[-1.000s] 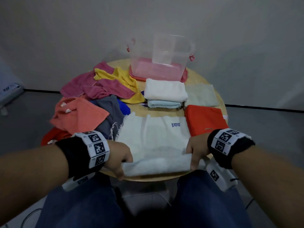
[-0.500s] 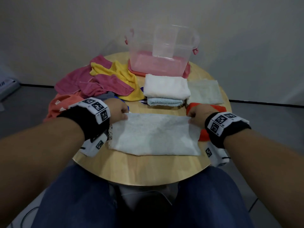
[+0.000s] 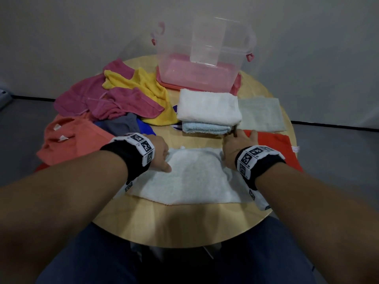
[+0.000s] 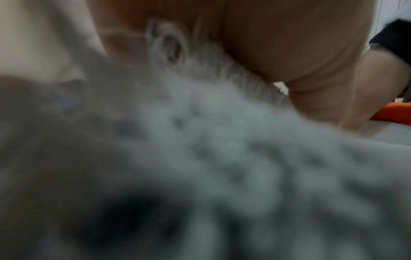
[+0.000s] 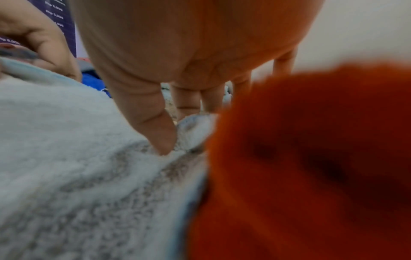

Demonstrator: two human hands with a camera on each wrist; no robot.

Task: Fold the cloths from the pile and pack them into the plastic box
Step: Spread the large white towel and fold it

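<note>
A person is sitting at a round wooden table, smoothing a folded white cloth lying flat near its front edge. The unfolded pile is lying to the cloth's far left, the clear plastic box is standing beyond it at the table's back, and a folded white-and-blue stack is sitting between them. The left hand is resting on the cloth's left end; its finger position cannot be told. The right hand is pressing the right end, thumb down, fingers straight and slightly parted, beside an orange cloth.
</note>
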